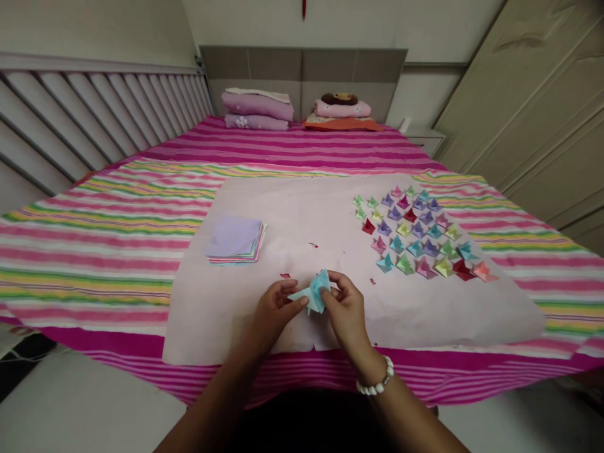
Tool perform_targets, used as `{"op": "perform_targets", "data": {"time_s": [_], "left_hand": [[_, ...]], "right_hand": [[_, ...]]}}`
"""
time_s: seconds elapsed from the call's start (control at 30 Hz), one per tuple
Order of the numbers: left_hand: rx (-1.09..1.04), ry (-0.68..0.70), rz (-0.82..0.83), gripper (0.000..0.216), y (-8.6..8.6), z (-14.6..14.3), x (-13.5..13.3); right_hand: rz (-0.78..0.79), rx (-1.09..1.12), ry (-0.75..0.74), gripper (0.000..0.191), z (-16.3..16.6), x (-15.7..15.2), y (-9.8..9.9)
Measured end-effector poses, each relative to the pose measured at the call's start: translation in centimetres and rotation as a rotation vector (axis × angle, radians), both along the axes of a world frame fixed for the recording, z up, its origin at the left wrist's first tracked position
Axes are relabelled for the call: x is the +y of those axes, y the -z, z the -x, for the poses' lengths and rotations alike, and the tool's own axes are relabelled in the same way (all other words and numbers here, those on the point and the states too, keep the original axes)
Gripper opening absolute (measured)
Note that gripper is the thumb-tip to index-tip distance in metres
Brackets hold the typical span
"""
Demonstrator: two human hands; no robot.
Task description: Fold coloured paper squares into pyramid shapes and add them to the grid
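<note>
Noted near the middle of the near edge of the sheet (425, 308): blue paper (315, 292), partly folded. Cannot tell whether resting on the sheet or lifted just clear.

Pinched at its left point by left hand (275, 309), thumb and fingers closed on it. Pinched on its right side by right hand (348, 313), fingertips curled onto the upper fold. Bracelet (376, 384) on that wrist.

Found toward the left edge of the sheet: stack (234, 240) of coloured squares, lilac on top, well apart from both hands. Found toward the far right corner: rows of folded pieces (418, 233), many colours, set close together. Seen between stack and hands: small red scraps (285, 275).

Spread under the sheet: striped cover (108, 245) on the bed. Piled at the far edge of the bed: pillows (257, 108).
</note>
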State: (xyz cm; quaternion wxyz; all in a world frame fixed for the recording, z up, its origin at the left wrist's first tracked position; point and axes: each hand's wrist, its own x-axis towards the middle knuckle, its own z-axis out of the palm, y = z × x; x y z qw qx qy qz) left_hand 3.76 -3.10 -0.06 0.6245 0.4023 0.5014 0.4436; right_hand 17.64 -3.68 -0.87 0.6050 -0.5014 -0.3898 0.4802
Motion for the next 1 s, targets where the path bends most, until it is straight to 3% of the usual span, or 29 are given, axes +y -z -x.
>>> {"op": "perform_targets", "data": {"time_s": [0.1, 0.2, 0.4, 0.6, 0.83, 1.0], "left_hand": [[-0.168, 0.108, 0.122, 0.037, 0.1, 0.2, -0.2], [-0.338, 0.104, 0.202, 0.033, 0.0, 0.0, -0.2], [-0.356, 0.085, 0.262, 0.037, 0.0, -0.8, -0.3], [-0.110, -0.092, 0.022, 0.038, 0.6, -1.6, -0.5], [0.091, -0.008, -0.153, 0.027, 0.0, -1.7, -1.1], [0.407, 0.010, -0.327, 0.017, -0.1, -1.2, -0.9]], "right_hand": [[0.020, 0.037, -0.005, 0.027, 0.0, 0.1, -0.1], [0.022, 0.066, -0.019, 0.027, 0.3, 0.0, -0.1], [0.038, 0.067, -0.057, 0.028, 0.5, -0.1, -0.3], [-0.026, -0.034, -0.040, 0.024, 0.7, -0.4, 0.1], [-0.274, -0.528, 0.074, 0.023, 0.7, -0.6, 0.4], [-0.395, -0.621, 0.056, 0.025, 0.6, -0.6, 0.5]]}}
